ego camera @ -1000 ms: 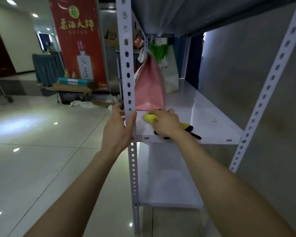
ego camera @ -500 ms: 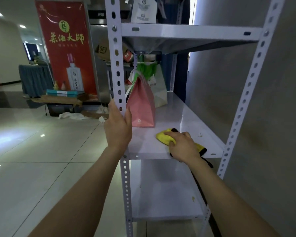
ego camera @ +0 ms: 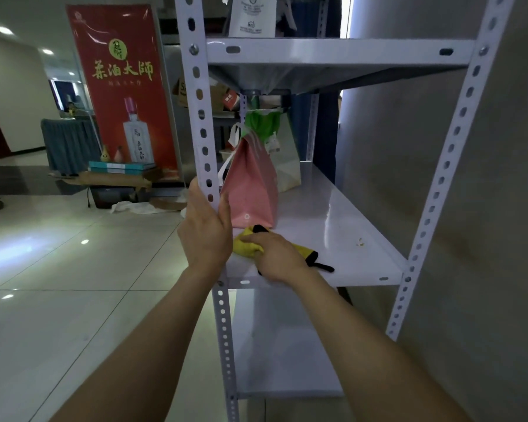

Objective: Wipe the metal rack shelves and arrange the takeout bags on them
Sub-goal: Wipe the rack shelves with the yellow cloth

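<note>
A white metal rack stands in front of me, its middle shelf at hand height. My left hand grips the rack's front left post. My right hand presses a yellow cloth with black trim onto the front left part of the middle shelf. A pink takeout bag stands upright just behind the cloth. Behind it are a white bag with a green top, partly hidden. Another white bag sits on the upper shelf.
A few crumbs lie on the middle shelf's right side. A grey wall runs close along the rack's right. A lower shelf lies below. A red banner, boxes and clutter stand on the tiled floor at the left.
My right hand has slid the cloth from the shelf's front middle back toward the left, near the pink bag. The view has tilted up, showing the upper shelf. My left hand stays on the post.
</note>
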